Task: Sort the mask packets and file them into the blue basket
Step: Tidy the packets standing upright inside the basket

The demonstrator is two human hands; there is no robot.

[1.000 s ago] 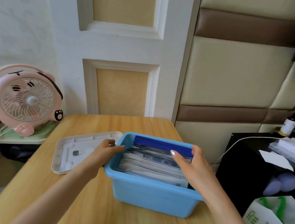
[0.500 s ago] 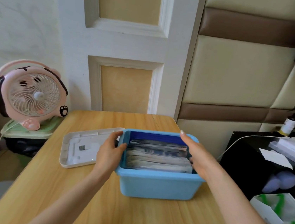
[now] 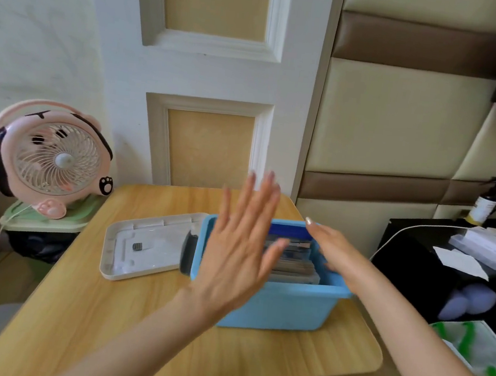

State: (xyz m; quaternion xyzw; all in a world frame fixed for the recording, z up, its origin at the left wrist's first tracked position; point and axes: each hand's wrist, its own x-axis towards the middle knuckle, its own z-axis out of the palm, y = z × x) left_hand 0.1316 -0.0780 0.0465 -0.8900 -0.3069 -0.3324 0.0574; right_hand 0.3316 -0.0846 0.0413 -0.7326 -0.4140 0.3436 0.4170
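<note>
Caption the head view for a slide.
Left hand hovers open above the blue basket of filed mask packets; right hand at its right rim.

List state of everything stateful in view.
blue basket: uncovered, upright on table.
mask packets: filed on edge inside basket.
white lid: off, flat on table left of basket.
left hand: open, fingers straight, holding nothing.
right hand: open, at basket's right rim.
pink fan: upright; spinning or not, cannot tell.

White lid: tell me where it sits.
Head view: the white lid lies on the wooden table, just left of the blue basket, right of the pink fan.
</note>
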